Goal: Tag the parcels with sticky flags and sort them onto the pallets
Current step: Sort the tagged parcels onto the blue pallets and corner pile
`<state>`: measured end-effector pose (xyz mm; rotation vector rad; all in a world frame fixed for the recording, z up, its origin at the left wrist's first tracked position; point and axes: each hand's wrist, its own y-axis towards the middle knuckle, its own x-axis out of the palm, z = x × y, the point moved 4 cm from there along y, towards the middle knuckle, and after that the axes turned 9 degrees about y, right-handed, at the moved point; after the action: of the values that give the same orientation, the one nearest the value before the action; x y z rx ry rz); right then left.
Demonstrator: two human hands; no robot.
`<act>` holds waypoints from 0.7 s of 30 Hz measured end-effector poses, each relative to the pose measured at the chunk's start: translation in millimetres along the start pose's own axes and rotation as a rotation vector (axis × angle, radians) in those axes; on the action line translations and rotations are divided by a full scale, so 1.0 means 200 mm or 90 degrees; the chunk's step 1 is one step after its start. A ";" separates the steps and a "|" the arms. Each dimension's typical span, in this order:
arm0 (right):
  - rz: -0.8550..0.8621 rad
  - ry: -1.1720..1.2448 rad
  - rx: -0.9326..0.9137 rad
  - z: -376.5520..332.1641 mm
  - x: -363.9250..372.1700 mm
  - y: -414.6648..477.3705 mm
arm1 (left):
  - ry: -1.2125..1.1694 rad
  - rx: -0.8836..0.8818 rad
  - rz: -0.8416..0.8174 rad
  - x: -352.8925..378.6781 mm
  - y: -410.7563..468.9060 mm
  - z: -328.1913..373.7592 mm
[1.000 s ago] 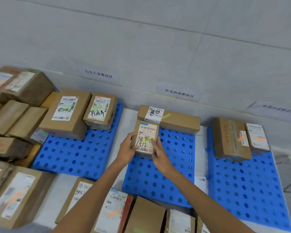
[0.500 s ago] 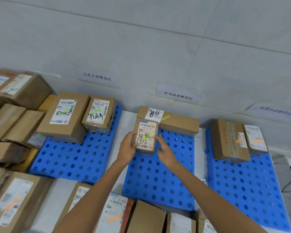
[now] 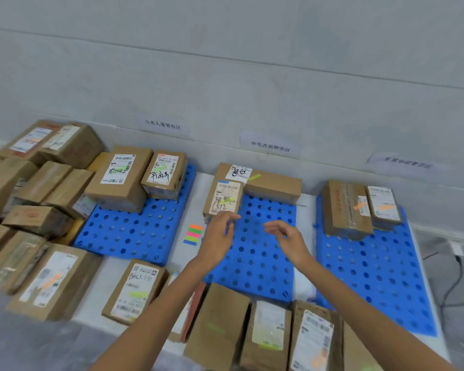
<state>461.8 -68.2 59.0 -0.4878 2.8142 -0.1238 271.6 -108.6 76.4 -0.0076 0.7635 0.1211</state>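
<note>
On middle blue perforated plastic pallet (image 3: 263,266), far left corner, against long brown cardboard box (image 3: 275,183): small brown cardboard parcel (image 3: 223,199), green flag on label (handwritten 1512). Just short of its near edge: left hand (image 3: 217,238), fingers loose, gripping nothing; contact unclear. Right hand (image 3: 288,238) likewise empty, further right. Striped sticky-flag pad (image 3: 194,234) beside pallet's left edge.

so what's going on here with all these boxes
A person is sorting parcels onto pallets. A small parcel with a green flag sits on the middle pallet, beside a longer parcel. The left hand and right hand hover open just in front of it, holding nothing.
</note>
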 end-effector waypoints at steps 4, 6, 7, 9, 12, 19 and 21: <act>0.046 0.018 0.010 0.02 -0.33 -0.28 | -0.015 0.021 -0.079 0.17 -0.23 0.29; 0.097 0.033 0.035 0.08 -0.49 -0.47 | -0.016 0.035 -0.140 0.32 -0.39 0.42; 0.123 0.040 0.054 0.13 -0.56 -0.57 | -0.018 0.037 -0.177 0.40 -0.47 0.48; 0.171 0.050 0.093 0.23 -0.69 -0.78 | -0.026 0.046 -0.257 0.57 -0.62 0.57; 0.229 0.042 0.165 0.40 -0.83 -1.10 | -0.029 0.035 -0.346 0.83 -0.85 0.68; 0.091 -0.080 0.303 0.73 -0.82 -1.55 | 0.061 -0.043 -0.521 1.24 -1.21 0.83; 0.033 -0.097 0.290 0.78 -0.78 -1.60 | 0.101 -0.050 -0.503 1.28 -1.23 0.82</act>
<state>749.9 -321.7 -7.5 -0.3002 2.5340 -0.6677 595.9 -317.0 9.4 -0.3925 0.8657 -0.6068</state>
